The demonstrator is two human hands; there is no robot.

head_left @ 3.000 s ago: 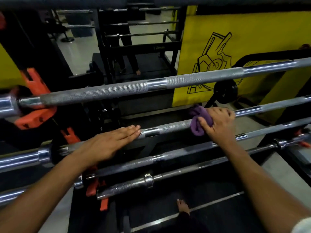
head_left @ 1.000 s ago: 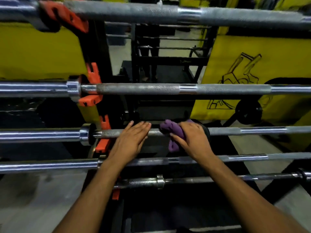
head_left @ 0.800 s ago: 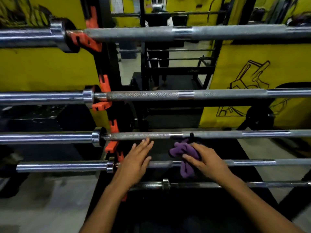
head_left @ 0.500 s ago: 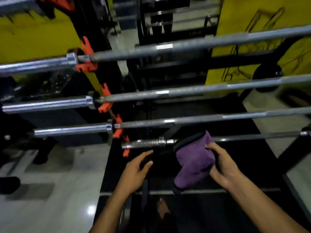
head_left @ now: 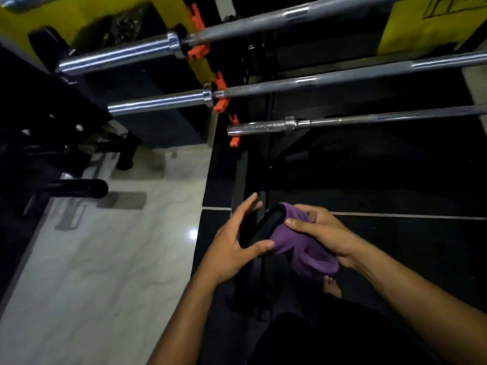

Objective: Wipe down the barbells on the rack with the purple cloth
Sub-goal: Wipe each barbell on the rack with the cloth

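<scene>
The barbells [head_left: 342, 77] run off the right edge; the cloth [head_left: 305, 248] is partly hidden under the right hand [head_left: 324, 233].

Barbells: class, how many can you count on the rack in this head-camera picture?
3, stacked diagonally: the top barbell, the middle barbell and the lowest barbell. A chrome edge at the top left corner may belong to another, cut off by the frame.

Both hands off barbells, lowered below rack; left hand [head_left: 234, 246] now pinches purple cloth [head_left: 305, 246] with right hand [head_left: 320, 233].
</scene>
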